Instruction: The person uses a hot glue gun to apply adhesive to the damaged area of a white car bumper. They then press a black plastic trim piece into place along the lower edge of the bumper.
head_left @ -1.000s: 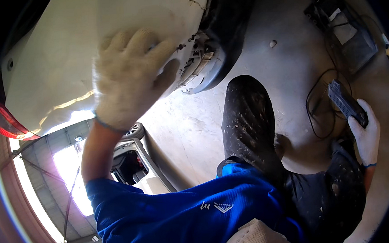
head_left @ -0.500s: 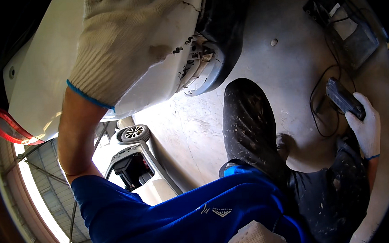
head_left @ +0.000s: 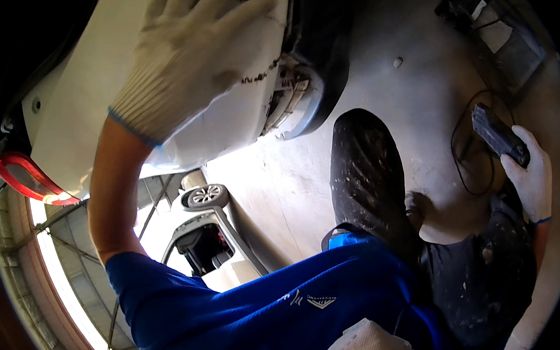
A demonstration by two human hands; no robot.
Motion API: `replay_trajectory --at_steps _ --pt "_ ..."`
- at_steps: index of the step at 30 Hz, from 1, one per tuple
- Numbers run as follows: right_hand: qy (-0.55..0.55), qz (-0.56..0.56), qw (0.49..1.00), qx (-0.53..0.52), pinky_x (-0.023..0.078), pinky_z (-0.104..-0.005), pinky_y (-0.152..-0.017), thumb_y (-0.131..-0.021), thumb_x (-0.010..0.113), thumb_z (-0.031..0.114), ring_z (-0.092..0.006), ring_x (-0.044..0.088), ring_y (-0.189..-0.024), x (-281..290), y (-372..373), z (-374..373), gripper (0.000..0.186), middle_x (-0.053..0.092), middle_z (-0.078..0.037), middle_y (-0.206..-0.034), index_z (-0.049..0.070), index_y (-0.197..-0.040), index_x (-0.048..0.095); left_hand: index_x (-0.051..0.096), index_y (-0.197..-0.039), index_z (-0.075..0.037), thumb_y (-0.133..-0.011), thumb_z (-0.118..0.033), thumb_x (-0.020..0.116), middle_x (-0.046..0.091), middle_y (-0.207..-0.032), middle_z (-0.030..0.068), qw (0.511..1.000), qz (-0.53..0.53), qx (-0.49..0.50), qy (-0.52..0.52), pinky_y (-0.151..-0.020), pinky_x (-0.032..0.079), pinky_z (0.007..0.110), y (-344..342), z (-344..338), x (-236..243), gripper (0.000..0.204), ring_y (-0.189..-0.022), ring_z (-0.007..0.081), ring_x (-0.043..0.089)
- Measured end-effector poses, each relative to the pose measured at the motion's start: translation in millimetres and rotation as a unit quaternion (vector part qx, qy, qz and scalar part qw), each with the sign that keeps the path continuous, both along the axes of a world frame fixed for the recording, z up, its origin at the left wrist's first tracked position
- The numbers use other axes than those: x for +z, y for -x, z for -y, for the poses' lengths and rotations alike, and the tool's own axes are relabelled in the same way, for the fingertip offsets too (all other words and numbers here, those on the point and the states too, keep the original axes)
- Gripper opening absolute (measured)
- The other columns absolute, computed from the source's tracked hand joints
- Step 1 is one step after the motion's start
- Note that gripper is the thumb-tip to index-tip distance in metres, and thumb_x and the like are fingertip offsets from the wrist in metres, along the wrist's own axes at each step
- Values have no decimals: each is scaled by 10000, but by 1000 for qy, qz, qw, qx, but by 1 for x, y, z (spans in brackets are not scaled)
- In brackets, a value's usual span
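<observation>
My left hand (head_left: 189, 58), in a white knit glove with a blue cuff edge, lies with fingers spread over a white car body panel (head_left: 225, 124). Its palm appears to rest on the surface, though the contact is hidden under the glove. Beside this hand, a dark jagged crack (head_left: 261, 75) runs to the panel's edge, where a broken opening (head_left: 288, 101) adjoins the black lower trim (head_left: 327, 50). Low on the right, my right hand (head_left: 530, 179), also gloved in white, is closed around one end of a dark oblong block (head_left: 499, 134), held away from the car.
A black open case or tray (head_left: 513, 58) sits on the concrete floor at the far right, with a thin dark cable (head_left: 456, 145) looping near the block. A red tail light (head_left: 30, 180) borders the panel. Another car with a visible wheel (head_left: 205, 196) stands behind.
The whole view has shifted slightly. My left hand's fingers show more and look more spread over the panel. My right hand keeps its hold on the block, almost in the same place.
</observation>
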State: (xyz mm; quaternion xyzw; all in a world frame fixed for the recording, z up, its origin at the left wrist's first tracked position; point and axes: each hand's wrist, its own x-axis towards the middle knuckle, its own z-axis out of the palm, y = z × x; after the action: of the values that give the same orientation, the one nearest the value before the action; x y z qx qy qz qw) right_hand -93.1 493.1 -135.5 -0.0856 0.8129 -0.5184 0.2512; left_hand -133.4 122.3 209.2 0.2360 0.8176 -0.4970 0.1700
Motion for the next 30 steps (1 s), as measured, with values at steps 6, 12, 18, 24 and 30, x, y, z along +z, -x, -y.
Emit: replay_trajectory --at_steps 6,12,18,24,30 --pt "-9 -1 1000 -4 540 -330 -833 -838 726 3 -193 668 -880 -3 0 -6 484 689 -145 -994 -28 -1306 604 503 -1498 -356 -638 -234 935 438 -1586 -14 999 -39 27 19 -1247 296 553 -6 6 12 970 -1480 301 364" --pt "7 3 1000 21 542 -335 -832 -830 733 2 -204 675 -881 -3 3 0 484 693 -159 -994 -27 -1295 604 494 -1503 -351 -597 -269 949 433 -1591 -18 998 -65 23 13 -1257 275 531 -9 6 -4 1017 -1486 312 350" --pt "0 -15 1000 24 543 -348 -844 -816 748 -2 -224 691 -900 -2 5 1 494 702 -175 -1016 -23 -1289 606 496 -1498 -334 -597 -253 947 451 -1576 -14 995 -91 35 -15 -1259 273 529 -10 5 -13 1012 -1487 315 352" --pt "1 0 1000 24 544 -352 -856 -815 754 14 -247 701 -919 2 8 3 498 710 -176 -1038 -19 -1291 611 513 -1484 -330 -650 -217 917 459 -1567 -8 997 -55 37 -30 -1254 277 538 -7 4 13 933 -1491 306 350" --pt "-26 1 999 29 542 -362 -842 -810 765 67 -268 703 -904 3 9 3 497 713 -187 -1046 -8 -1279 620 563 -1434 -328 -652 -186 877 472 -1554 -15 997 -48 42 -42 -1245 293 529 -23 5 -7 854 -1487 292 361"
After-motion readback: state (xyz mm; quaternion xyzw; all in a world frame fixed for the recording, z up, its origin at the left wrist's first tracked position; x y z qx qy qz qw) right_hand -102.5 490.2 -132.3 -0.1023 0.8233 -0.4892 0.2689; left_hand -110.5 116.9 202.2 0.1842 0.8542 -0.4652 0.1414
